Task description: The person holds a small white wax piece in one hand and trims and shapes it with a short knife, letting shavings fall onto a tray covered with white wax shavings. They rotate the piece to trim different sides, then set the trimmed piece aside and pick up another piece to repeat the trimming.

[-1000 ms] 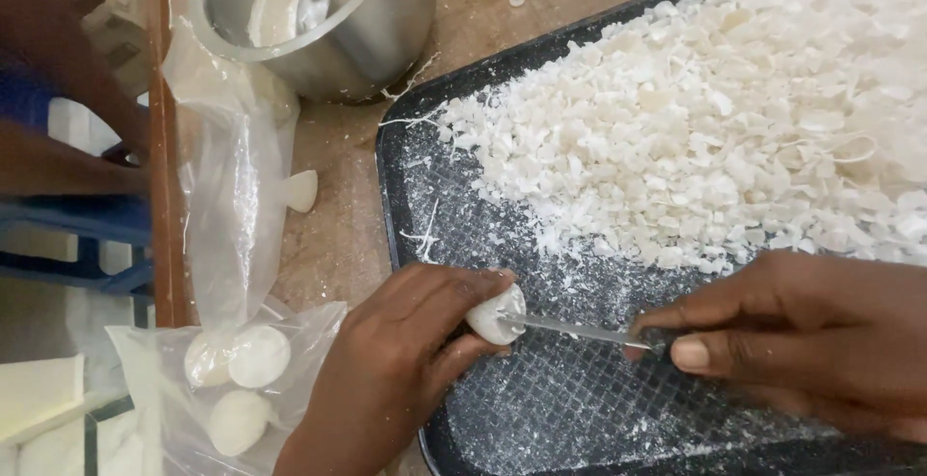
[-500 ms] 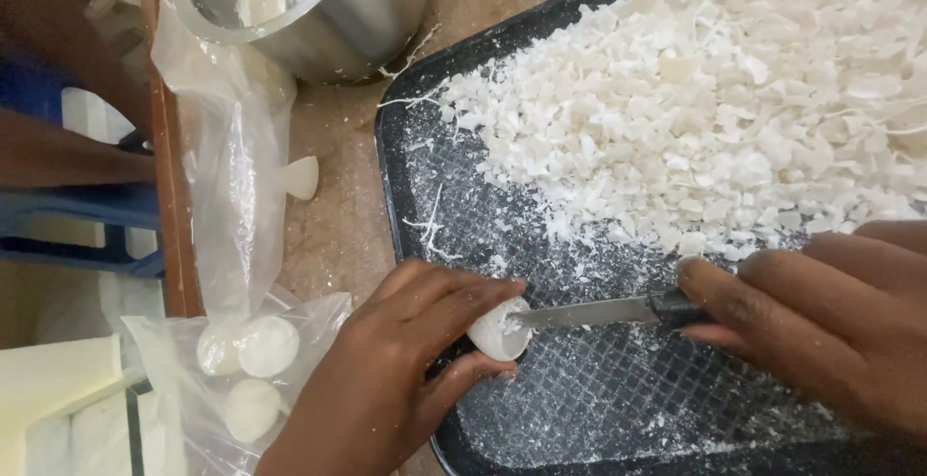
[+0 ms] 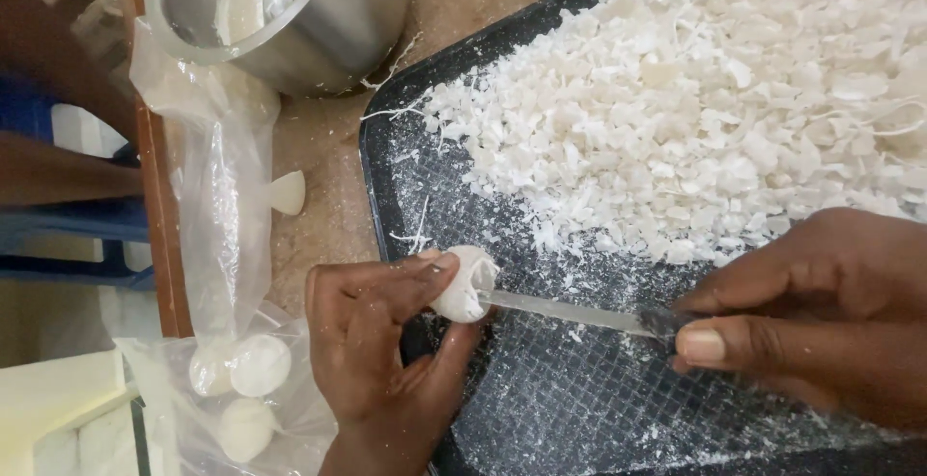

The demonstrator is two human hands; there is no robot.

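My left hand (image 3: 386,350) pinches a small white rounded lump (image 3: 463,283) between thumb and fingers, just over the near left corner of a black textured tray (image 3: 541,408). My right hand (image 3: 811,312) grips a knife (image 3: 570,310) by its dark handle. The thin blade points left and its tip is in the lump. A large heap of white shavings (image 3: 715,109) covers the far part of the tray.
A steel pot (image 3: 290,13) with a spoon inside stands at the top left on the brown table. A clear plastic bag (image 3: 232,273) lies along the table's left edge with three white lumps (image 3: 256,365) in it. One white piece (image 3: 288,192) lies loose beside the bag.
The view has shifted slightly. My right hand has slid the knife a little to the right along the lump while my left hand keeps holding it.
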